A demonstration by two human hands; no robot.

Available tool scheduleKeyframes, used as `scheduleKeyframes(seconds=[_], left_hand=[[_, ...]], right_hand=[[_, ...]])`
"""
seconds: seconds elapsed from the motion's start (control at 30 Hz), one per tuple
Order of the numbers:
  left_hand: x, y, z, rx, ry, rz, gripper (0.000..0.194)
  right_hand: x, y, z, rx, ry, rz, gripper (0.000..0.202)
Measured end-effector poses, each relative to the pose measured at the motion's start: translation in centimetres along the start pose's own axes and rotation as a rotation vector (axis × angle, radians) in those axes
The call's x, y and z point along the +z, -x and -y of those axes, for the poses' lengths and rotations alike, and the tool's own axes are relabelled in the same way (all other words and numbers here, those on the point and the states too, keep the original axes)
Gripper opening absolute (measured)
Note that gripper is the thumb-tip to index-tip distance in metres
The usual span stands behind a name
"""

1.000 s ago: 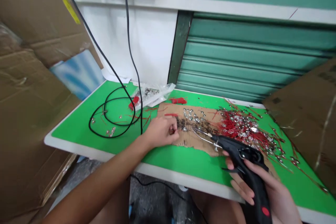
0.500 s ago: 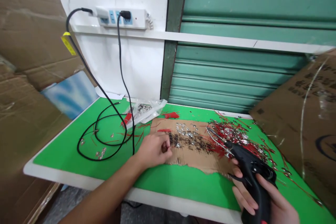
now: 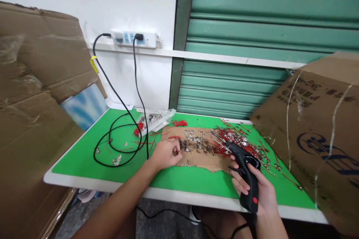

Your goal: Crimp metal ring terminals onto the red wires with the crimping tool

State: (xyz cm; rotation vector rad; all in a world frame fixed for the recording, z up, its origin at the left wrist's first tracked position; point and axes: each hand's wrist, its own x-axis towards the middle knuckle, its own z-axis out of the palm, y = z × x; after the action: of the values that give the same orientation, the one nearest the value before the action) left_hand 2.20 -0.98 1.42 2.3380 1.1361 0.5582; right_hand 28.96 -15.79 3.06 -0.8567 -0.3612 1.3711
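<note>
My right hand (image 3: 263,188) is wrapped round the grip of a black soldering gun (image 3: 244,175) with a red button and a cable at its base. The gun's metal tip and thin feed tube point left, above the right part of a scorched cardboard sheet (image 3: 193,158). On the left edge of that sheet rests my left hand (image 3: 167,153), fingers curled together; anything between them is hidden. Small shiny metal parts (image 3: 193,134) lie on the cardboard near the black burn marks. Right of these, behind the gun, spreads a pile of metal parts with red wires (image 3: 235,136).
A clear plastic bag (image 3: 158,119) of metal parts lies at the back of the green tabletop (image 3: 196,186). Black cable loops (image 3: 97,157) cover its left side. Cardboard boxes stand left (image 3: 33,119) and right (image 3: 308,130). A power strip (image 3: 150,40) is on the wall.
The view has shifted, showing more of the right box and the floor. My right hand still holds the soldering gun, and my left hand stays curled at the cardboard's left edge.
</note>
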Motion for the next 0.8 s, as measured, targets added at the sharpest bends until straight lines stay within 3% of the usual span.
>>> scheduleKeyframes(seconds=[0.33,0.8], left_hand=[[0.5,0.1,0.7,0.019,0.03,-0.027,0.002],[0.0,0.2,0.2,0.034,0.024,-0.027,0.002]], right_hand=[[-0.3,1.8,-0.5,-0.155,-0.01,0.054,0.027],[-0.9,1.6,-0.5,-0.067,-0.165,0.09,0.027]])
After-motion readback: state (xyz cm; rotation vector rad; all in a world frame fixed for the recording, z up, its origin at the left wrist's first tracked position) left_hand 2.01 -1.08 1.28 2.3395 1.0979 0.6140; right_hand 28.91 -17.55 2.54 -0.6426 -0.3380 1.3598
